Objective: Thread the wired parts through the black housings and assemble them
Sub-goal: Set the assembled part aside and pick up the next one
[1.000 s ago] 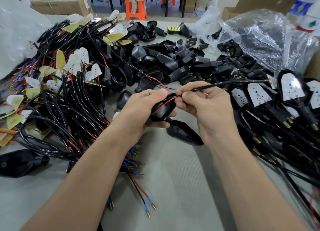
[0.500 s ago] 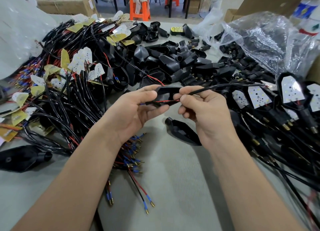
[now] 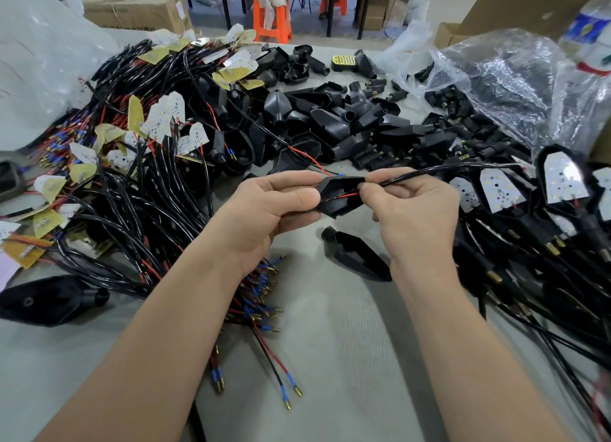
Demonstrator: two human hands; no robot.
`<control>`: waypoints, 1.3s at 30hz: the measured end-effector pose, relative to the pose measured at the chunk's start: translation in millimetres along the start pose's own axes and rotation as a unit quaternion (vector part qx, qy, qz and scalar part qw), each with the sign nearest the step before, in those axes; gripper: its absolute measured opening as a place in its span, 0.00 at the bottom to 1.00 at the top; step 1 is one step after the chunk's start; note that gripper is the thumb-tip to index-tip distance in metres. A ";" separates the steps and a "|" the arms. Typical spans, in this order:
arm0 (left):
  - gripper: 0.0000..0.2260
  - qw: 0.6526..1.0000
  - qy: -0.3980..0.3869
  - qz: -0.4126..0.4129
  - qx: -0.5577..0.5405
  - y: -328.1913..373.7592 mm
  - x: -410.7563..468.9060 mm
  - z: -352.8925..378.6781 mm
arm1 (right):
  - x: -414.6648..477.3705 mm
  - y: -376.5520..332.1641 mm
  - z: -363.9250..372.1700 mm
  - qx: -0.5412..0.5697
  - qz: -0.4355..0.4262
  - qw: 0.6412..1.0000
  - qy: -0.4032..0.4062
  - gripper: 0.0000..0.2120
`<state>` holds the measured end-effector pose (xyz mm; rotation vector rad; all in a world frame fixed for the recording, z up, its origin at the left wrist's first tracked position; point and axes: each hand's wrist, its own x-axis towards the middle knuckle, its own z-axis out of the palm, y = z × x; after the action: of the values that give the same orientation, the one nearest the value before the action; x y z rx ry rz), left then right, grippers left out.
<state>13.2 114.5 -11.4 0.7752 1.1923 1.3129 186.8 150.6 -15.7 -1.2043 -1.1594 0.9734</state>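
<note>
My left hand (image 3: 271, 210) grips a black housing (image 3: 337, 196) above the table's middle, its open side turned up. My right hand (image 3: 410, 206) pinches a black sheathed cable (image 3: 429, 173) at the housing's right end. The cable's red and black wires (image 3: 347, 195) run inside the housing, and its blue-tipped ends (image 3: 340, 175) stick out past the housing's far edge. The cable trails off right toward a white LED board (image 3: 496, 190). Another empty black housing (image 3: 357, 256) lies on the table just below my hands.
A tangle of wired LED boards (image 3: 132, 163) fills the left. Loose black housings (image 3: 347, 124) are heaped at the back centre. Assembled units (image 3: 562, 183) lie at the right below a clear plastic bag (image 3: 515, 84). One housing (image 3: 46, 302) rests at the near left on the grey table (image 3: 330, 359).
Both hands lifted slightly and turned the housing flatter, so its open side shows. The wire ends now poke out beyond the housing's far edge.
</note>
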 end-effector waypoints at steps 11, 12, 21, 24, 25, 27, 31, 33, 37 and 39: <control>0.09 0.994 0.097 0.052 -0.019 -1.1 2.0 3.4 | -4.8 -1.5 7.7 0.063 0.013 0.993 -0.100 0.06; 0.09 0.994 0.097 0.057 -0.016 -1.1 2.7 2.6 | -5.6 -2.0 8.6 0.067 0.014 0.988 -0.140 0.05; 0.12 0.996 0.067 0.052 -0.040 3.7 2.4 -2.3 | -3.0 4.8 9.1 0.006 0.005 0.996 -0.087 0.06; 0.13 0.996 0.063 0.052 -0.025 2.7 2.3 -0.7 | -3.8 8.4 10.6 -0.004 -0.012 0.997 -0.075 0.03; 0.13 0.996 0.071 0.051 -0.019 1.8 2.6 0.0 | -3.8 8.9 10.8 -0.004 -0.018 0.996 -0.092 0.03; 0.10 0.995 0.092 0.048 -0.012 0.4 3.6 -0.2 | -3.0 8.9 9.5 0.000 -0.017 0.988 -0.153 0.05; 0.10 0.993 0.114 0.044 -0.005 0.4 6.7 -4.8 | -1.0 8.1 4.7 0.038 0.017 0.968 -0.247 0.08; 0.12 0.994 0.103 0.040 0.011 -0.3 7.4 -5.5 | -1.6 7.2 5.6 0.051 0.014 0.972 -0.231 0.07; 0.08 0.995 0.087 0.033 0.023 -1.1 6.6 -4.5 | -2.9 5.8 6.9 0.049 -0.018 0.988 -0.148 0.05; 0.08 0.995 0.087 0.035 0.022 -1.0 6.3 -4.1 | -2.7 6.7 6.7 0.009 -0.040 0.994 -0.106 0.05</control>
<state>8.8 119.7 -14.7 0.7509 1.3463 1.4392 179.9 149.9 -22.8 -1.0508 -1.3523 1.0680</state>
